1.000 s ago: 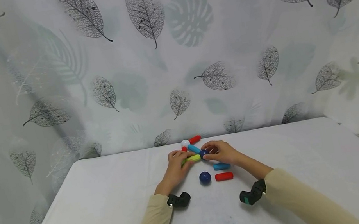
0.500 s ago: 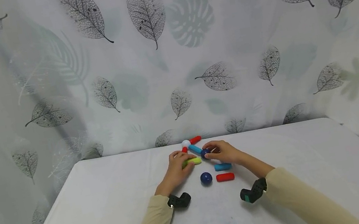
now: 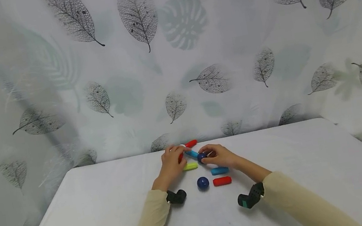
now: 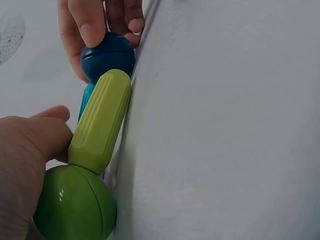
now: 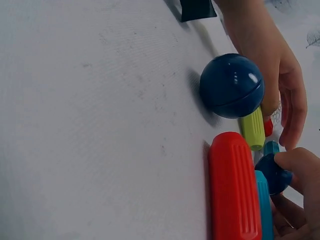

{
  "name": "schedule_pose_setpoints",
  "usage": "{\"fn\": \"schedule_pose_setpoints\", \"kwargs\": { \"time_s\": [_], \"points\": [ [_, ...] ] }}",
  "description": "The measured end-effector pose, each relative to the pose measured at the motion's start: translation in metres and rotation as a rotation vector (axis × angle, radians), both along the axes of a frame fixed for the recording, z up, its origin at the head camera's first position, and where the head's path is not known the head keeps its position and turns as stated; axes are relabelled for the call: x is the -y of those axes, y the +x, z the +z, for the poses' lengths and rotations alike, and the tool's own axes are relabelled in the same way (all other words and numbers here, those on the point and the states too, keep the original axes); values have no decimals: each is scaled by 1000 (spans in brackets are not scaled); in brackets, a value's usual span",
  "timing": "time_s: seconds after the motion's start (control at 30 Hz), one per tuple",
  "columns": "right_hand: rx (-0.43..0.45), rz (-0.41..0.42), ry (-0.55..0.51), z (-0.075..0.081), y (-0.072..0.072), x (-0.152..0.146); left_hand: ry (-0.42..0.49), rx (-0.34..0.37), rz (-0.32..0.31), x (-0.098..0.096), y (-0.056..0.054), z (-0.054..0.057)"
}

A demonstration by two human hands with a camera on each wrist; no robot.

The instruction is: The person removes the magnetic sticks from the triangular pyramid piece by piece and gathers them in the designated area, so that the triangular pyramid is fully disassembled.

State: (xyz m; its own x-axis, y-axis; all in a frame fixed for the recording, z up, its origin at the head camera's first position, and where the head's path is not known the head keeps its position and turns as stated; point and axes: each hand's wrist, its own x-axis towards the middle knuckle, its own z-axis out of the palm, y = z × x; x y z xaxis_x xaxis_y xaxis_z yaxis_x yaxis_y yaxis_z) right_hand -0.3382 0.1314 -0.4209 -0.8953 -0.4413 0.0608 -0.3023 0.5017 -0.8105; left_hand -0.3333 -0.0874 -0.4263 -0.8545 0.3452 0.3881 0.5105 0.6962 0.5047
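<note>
My right hand (image 3: 219, 155) pinches a dark blue ball (image 3: 201, 158) between thumb and fingers. A light blue stick (image 3: 192, 154) runs from that ball back to a white ball (image 3: 183, 145), mostly covered by my left fingers. One red stick (image 3: 191, 143) sticks out beyond the white ball. My left hand (image 3: 171, 166) is curled over a second red stick (image 3: 180, 157), thumb on the near side, fingers on the far side. Just before it lies a yellow-green stick (image 3: 190, 166), joined to a green ball (image 4: 75, 202) that the left hand hides in the head view.
Nearer to me on the white table (image 3: 105, 221) lie a loose dark blue ball (image 3: 202, 183), a blue stick (image 3: 219, 170) and a red stick (image 3: 222, 181). A leaf-patterned curtain (image 3: 193, 55) hangs behind the table's back edge.
My left hand has let go of the yellow-green stick, which stays on the table apart from the dark blue ball, and has moved back onto the red stick. My right hand keeps its pinch.
</note>
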Motion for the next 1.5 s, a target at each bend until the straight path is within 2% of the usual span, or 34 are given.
{"fn": "schedule_pose_setpoints", "kwargs": {
  "time_s": [0.13,0.23,0.4,0.57,0.7,0.73,0.87,1.0,1.13,1.27,1.5],
  "points": [
    [-15,-14,-9,-3,0,4,-4,6,-66,3,-5,-2],
    [-29,-21,-9,-3,1,4,-28,4,-52,1,-9,-2],
    [-27,-23,-6,-2,1,5,-106,-14,17,-4,-13,2],
    [-10,-20,-19,-2,1,4,-128,8,86,-11,-11,6],
    [-12,11,-26,-1,3,4,-152,22,164,-16,-10,6],
    [-16,24,-30,4,7,5,-155,21,185,-16,-11,5],
    [-26,48,-38,4,9,6,-146,19,260,-17,-13,3],
    [-18,37,-33,0,6,4,-112,12,294,-16,-13,3],
    [2,46,-48,2,8,4,-73,-1,273,-15,-10,2],
    [13,63,-56,3,10,3,-59,12,207,-8,-6,2],
    [10,101,-74,1,11,0,-185,111,67,7,-3,1]
  ]
}}
